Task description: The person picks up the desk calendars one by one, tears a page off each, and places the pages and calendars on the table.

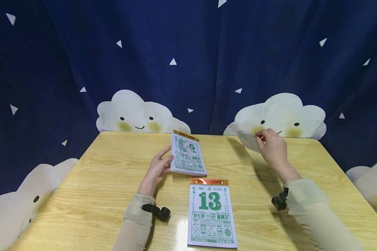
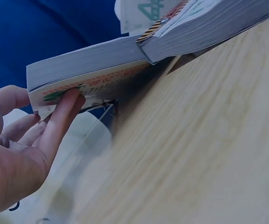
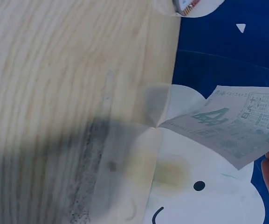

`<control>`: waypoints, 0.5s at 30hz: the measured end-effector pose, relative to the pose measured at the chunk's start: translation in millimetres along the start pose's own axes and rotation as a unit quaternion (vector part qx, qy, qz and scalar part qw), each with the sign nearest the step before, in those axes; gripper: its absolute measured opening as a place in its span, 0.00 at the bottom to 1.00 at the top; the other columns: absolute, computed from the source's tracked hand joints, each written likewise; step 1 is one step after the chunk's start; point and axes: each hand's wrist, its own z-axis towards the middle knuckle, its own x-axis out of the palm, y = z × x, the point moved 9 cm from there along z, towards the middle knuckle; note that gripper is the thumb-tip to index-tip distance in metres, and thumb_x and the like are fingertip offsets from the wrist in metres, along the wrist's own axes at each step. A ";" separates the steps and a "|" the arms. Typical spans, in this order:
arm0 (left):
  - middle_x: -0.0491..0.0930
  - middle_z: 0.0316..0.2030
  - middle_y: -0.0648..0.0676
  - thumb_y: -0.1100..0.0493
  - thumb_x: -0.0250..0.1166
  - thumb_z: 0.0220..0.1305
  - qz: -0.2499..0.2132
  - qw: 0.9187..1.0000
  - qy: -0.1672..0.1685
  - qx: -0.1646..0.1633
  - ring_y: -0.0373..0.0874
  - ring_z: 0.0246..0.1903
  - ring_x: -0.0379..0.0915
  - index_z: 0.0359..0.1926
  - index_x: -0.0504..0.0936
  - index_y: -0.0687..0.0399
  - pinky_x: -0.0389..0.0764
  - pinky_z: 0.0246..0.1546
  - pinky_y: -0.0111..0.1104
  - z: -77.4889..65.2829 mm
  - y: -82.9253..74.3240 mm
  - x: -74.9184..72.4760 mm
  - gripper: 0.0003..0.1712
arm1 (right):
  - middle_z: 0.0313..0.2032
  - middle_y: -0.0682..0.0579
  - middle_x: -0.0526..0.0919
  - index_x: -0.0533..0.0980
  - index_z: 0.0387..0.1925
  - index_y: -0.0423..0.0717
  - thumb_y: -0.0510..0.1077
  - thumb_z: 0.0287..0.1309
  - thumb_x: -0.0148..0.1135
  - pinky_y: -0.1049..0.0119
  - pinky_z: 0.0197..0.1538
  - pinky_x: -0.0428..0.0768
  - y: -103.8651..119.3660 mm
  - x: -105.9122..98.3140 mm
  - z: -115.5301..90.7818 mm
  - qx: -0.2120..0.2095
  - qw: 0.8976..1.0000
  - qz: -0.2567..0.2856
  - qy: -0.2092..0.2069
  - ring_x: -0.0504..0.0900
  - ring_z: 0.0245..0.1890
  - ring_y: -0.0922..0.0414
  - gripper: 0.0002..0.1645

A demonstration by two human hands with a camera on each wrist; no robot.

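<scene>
My left hand [image 1: 158, 168] grips the left edge of a thick tear-off calendar [image 1: 187, 157] with a green 5 on its top sheet, near the far side of the table. In the left wrist view, fingers [image 2: 62, 116] press against the back of this calendar, which is tilted up off the wood. Farther right, my right hand [image 1: 273, 148] pinches a loose thin calendar page [image 1: 249, 140] in the air, apart from the pad. A green 4 shows on that page in the right wrist view. Closer to me, a second tear-off calendar [image 1: 211, 218] reading 13 lies flat.
The wooden table [image 1: 113, 195] ends at the back against a dark blue curtain [image 1: 204, 62] with white clouds and triangles. Both wrists wear black straps with small cameras.
</scene>
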 end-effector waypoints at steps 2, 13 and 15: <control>0.82 0.32 0.52 0.66 0.56 0.60 0.001 1.000 0.010 -0.004 0.39 0.23 0.78 0.63 0.65 0.46 0.82 0.29 0.33 -0.1 -1.0 0.8 0.29 | 0.25 0.44 0.79 0.78 0.27 0.39 0.37 0.49 0.62 0.53 0.24 0.74 3.9 1.8 -2.0 -0.016 1.000 -0.009 -0.002 0.79 0.24 0.49 0.03; 0.81 0.40 0.60 0.67 0.55 0.60 0.049 0.998 0.033 0.003 0.44 0.29 0.81 0.65 0.62 0.49 0.82 0.33 0.40 1.8 -6.9 0.9 0.31 | 0.23 0.49 0.78 0.77 0.25 0.42 0.35 0.44 0.63 0.55 0.21 0.72 19.5 14.2 -13.7 -0.062 0.998 -0.007 0.016 0.77 0.21 0.53 0.02; 0.81 0.41 0.62 0.67 0.55 0.59 0.060 0.998 0.032 0.006 0.44 0.30 0.81 0.65 0.63 0.49 0.81 0.34 0.41 1.7 -7.8 0.7 0.31 | 0.23 0.49 0.77 0.78 0.25 0.42 0.35 0.44 0.64 0.56 0.20 0.72 21.5 17.4 -16.0 -0.065 0.997 -0.010 0.027 0.76 0.20 0.53 0.02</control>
